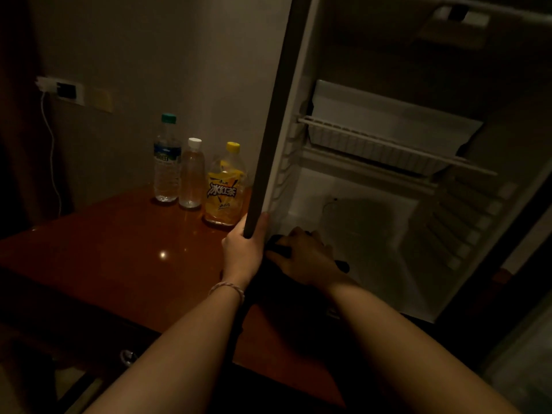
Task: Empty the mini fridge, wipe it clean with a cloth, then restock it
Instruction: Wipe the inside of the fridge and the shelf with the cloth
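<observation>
The mini fridge [373, 186] stands open on the right with a bare white interior and a wire shelf [388, 144]. My left hand [243, 249] grips the lower corner of the fridge's dark left edge [268, 130]. My right hand [301, 258] holds a dark cloth [277, 245] at the fridge's front bottom left corner. Three bottles stand on the wooden table [119, 249] to the left: a water bottle with a green cap [167, 159], a clear bottle with a white cap [192, 174] and a yellow iced tea bottle [225, 186].
A wall socket with a plugged charger [64, 89] and a white cable [50, 150] sits on the wall at the left. A drawer knob [128, 357] shows under the table's front edge. The room is dim.
</observation>
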